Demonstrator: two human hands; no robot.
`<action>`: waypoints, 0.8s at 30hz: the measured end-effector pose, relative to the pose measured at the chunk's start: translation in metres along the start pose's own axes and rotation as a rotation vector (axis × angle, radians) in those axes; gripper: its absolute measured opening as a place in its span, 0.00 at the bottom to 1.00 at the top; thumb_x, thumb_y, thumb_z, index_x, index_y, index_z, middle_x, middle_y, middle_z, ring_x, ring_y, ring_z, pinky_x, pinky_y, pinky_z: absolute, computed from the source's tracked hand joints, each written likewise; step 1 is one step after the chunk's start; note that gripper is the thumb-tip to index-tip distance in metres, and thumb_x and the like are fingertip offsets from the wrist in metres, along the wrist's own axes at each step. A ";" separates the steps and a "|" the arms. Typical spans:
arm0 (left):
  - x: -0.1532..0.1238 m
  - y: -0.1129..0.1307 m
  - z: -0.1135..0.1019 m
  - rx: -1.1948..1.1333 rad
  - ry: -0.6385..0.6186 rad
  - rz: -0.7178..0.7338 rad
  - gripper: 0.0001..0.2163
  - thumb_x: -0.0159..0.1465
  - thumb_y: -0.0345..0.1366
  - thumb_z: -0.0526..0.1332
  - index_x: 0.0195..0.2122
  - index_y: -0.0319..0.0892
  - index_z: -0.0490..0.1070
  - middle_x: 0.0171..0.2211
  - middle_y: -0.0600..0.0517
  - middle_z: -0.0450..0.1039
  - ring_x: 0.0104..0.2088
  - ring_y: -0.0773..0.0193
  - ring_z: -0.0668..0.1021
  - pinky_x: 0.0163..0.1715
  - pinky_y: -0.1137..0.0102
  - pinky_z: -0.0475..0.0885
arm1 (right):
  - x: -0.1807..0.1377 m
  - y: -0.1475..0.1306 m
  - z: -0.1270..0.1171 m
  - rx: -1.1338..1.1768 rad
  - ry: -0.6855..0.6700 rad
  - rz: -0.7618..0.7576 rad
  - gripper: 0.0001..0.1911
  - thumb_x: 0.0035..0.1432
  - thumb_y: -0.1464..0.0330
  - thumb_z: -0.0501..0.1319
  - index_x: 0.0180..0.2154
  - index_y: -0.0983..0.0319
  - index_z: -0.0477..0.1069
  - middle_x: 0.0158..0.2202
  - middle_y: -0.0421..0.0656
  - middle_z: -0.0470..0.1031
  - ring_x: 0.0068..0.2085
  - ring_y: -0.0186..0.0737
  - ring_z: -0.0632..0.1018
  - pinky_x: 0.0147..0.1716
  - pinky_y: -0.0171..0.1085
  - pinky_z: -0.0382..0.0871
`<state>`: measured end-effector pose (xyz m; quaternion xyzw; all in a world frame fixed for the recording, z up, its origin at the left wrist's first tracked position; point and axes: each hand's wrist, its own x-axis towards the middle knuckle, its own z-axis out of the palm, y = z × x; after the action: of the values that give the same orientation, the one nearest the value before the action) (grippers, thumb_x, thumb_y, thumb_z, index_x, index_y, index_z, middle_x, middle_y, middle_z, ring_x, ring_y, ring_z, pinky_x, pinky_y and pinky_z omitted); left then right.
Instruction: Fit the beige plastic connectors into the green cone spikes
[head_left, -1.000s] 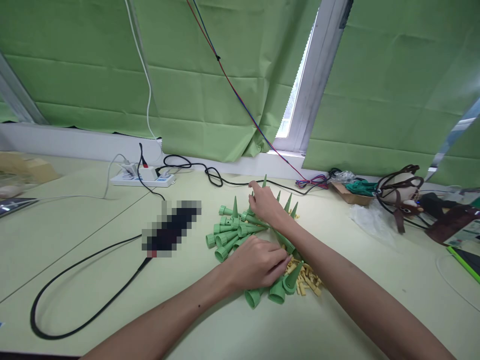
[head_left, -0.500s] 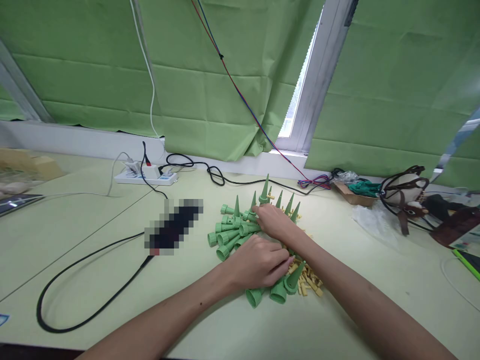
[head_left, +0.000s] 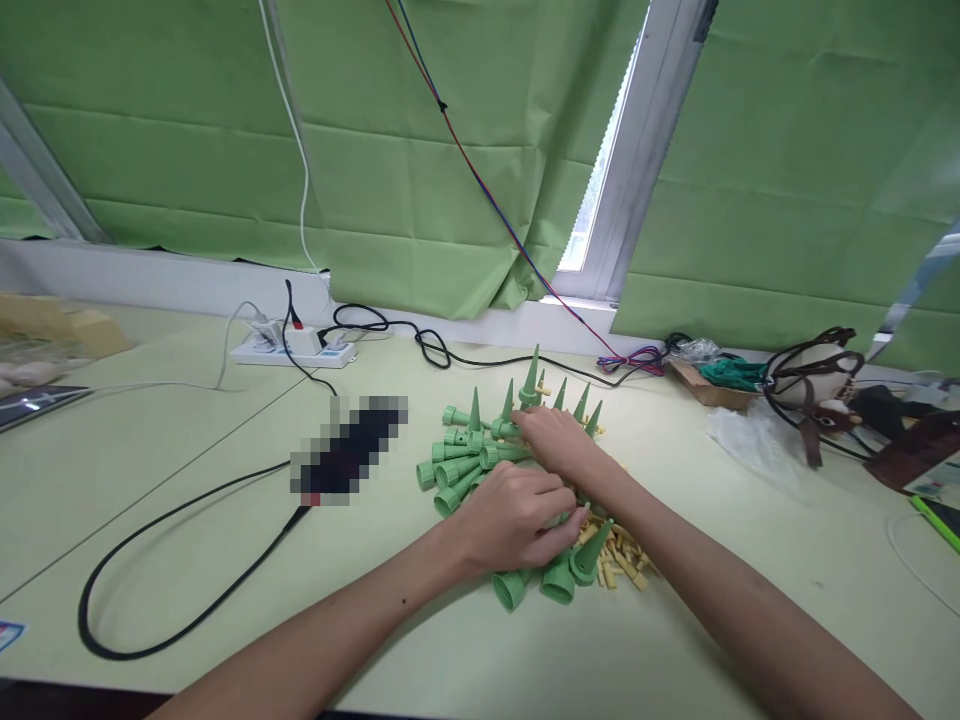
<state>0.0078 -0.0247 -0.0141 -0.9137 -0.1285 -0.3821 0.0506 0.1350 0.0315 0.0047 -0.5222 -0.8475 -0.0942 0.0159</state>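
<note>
My left hand rests low over a pile of hollow green plastic spikes, its fingers curled closed toward the right. Whatever lies between those fingers is hidden. Just beyond it, my right hand reaches in from the right, the forearm passing close by the left fingertips. Its fingers are bent down into the pile, next to an upright green spike; their grip cannot be made out. Small yellow plastic pieces lie heaped by the left fingertips, partly under my right forearm. A tilted spike lies at the near side.
A black cable loops to a blurred-out dark object on the left. Behind stand a white power strip and more cables along the wall. To the right are a small cardboard box, plastic film and a bag.
Both hands stay at nearly the same spots over the pile, with only slight finger movement. The view has shifted slightly.
</note>
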 end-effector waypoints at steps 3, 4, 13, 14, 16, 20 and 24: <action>0.000 -0.001 0.000 0.009 0.125 -0.044 0.08 0.62 0.30 0.56 0.25 0.40 0.69 0.18 0.55 0.66 0.20 0.68 0.67 0.19 0.70 0.54 | -0.006 0.002 -0.008 -0.006 0.006 0.028 0.08 0.60 0.79 0.56 0.39 0.63 0.69 0.34 0.48 0.76 0.34 0.45 0.78 0.28 0.34 0.58; 0.001 -0.001 0.000 0.011 0.170 -0.071 0.07 0.61 0.29 0.57 0.26 0.40 0.69 0.19 0.54 0.67 0.21 0.68 0.68 0.19 0.71 0.55 | -0.008 0.003 -0.011 -0.007 0.007 0.036 0.07 0.60 0.78 0.56 0.38 0.63 0.69 0.32 0.47 0.75 0.33 0.44 0.78 0.27 0.34 0.57; 0.002 -0.011 -0.005 0.103 0.167 -0.553 0.11 0.63 0.30 0.57 0.47 0.41 0.69 0.41 0.47 0.70 0.38 0.60 0.75 0.32 0.68 0.70 | -0.035 0.021 -0.060 0.206 0.010 0.078 0.07 0.62 0.68 0.60 0.42 0.60 0.73 0.36 0.46 0.77 0.36 0.41 0.76 0.29 0.32 0.56; 0.001 -0.013 -0.005 0.121 0.125 -0.572 0.12 0.63 0.31 0.58 0.48 0.41 0.69 0.42 0.47 0.70 0.40 0.58 0.75 0.33 0.67 0.71 | -0.037 0.022 -0.064 0.228 -0.001 0.089 0.07 0.62 0.68 0.61 0.42 0.60 0.73 0.37 0.46 0.77 0.36 0.40 0.75 0.29 0.32 0.56; 0.000 -0.015 -0.005 0.144 0.039 -0.585 0.12 0.64 0.32 0.59 0.49 0.42 0.69 0.44 0.47 0.69 0.42 0.56 0.74 0.35 0.65 0.71 | -0.041 0.022 -0.072 0.247 -0.004 0.082 0.08 0.61 0.68 0.61 0.43 0.60 0.74 0.37 0.46 0.77 0.35 0.40 0.75 0.29 0.32 0.56; -0.003 -0.017 -0.004 0.113 -0.072 -0.574 0.08 0.65 0.32 0.59 0.45 0.42 0.71 0.42 0.48 0.69 0.42 0.57 0.73 0.38 0.63 0.72 | -0.046 0.020 -0.080 0.256 -0.038 0.069 0.09 0.59 0.69 0.63 0.43 0.59 0.75 0.37 0.45 0.77 0.34 0.39 0.75 0.27 0.32 0.55; -0.003 -0.016 -0.004 0.080 -0.097 -0.581 0.07 0.65 0.32 0.59 0.44 0.42 0.72 0.42 0.48 0.70 0.43 0.56 0.73 0.40 0.63 0.72 | -0.047 0.018 -0.082 0.253 -0.061 0.046 0.12 0.57 0.70 0.64 0.44 0.60 0.74 0.36 0.45 0.77 0.34 0.39 0.75 0.27 0.32 0.55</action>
<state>-0.0014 -0.0108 -0.0141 -0.8533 -0.4017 -0.3309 -0.0311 0.1665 -0.0162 0.0820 -0.5378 -0.8406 0.0297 0.0578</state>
